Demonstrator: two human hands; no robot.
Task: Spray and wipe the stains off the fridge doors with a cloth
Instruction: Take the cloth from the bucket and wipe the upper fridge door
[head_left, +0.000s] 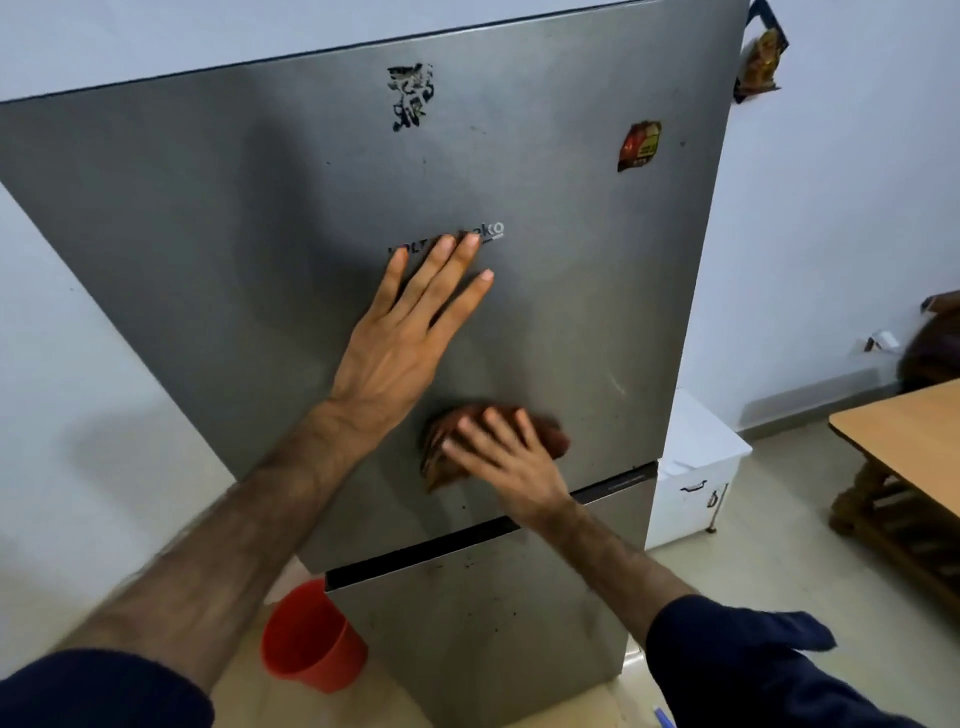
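Observation:
A tall silver fridge fills the view, its upper door (234, 234) above a dark gap and its lower door (493, 623) below. My left hand (405, 338) lies flat on the upper door with fingers spread, its fingertips over the brand lettering. My right hand (509, 457) presses a brown cloth (447, 457) against the bottom part of the upper door, just above the gap. Small dark specks dot the lower door. No spray bottle is in sight.
A torn black sticker (410, 96) and a red sticker (639, 145) sit high on the upper door. A red plastic bucket (311, 639) stands on the floor left of the fridge. A white cabinet (691, 478) and a wooden table (904, 447) are to the right.

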